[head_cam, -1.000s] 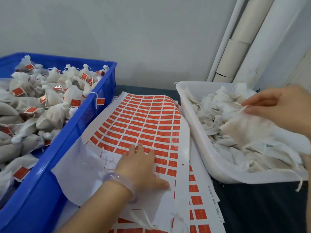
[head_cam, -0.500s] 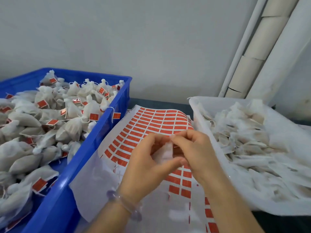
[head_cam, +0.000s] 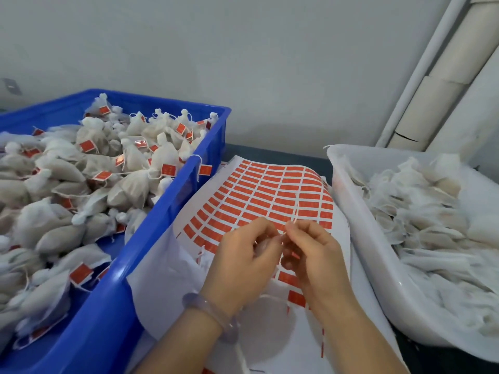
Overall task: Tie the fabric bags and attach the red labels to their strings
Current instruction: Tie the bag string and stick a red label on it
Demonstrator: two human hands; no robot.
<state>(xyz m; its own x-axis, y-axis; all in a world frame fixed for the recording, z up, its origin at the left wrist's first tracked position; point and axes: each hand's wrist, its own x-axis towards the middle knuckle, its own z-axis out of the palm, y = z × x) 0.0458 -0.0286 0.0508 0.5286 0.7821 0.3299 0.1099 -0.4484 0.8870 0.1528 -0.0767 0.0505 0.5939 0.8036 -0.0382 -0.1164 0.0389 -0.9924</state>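
Grip: left hand [head_cam: 243, 263] fingers curl round fabric bag [head_cam: 260, 245]; right hand [head_cam: 314, 255] pinches its string [head_cam: 296, 209].
Risk: string may slip, leaving knot loose.

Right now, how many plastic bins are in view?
2: a blue crate on the left, full of tied, labelled bags, and a white tub on the right holding untied bags. Both run past the frame's edge.

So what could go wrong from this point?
The right hand only pinches the thin string, so it may slip before the knot closes. The left hand largely hides the fabric bag, so a loose tie could go unnoticed. The curled label sheet beneath both hands might get snagged.
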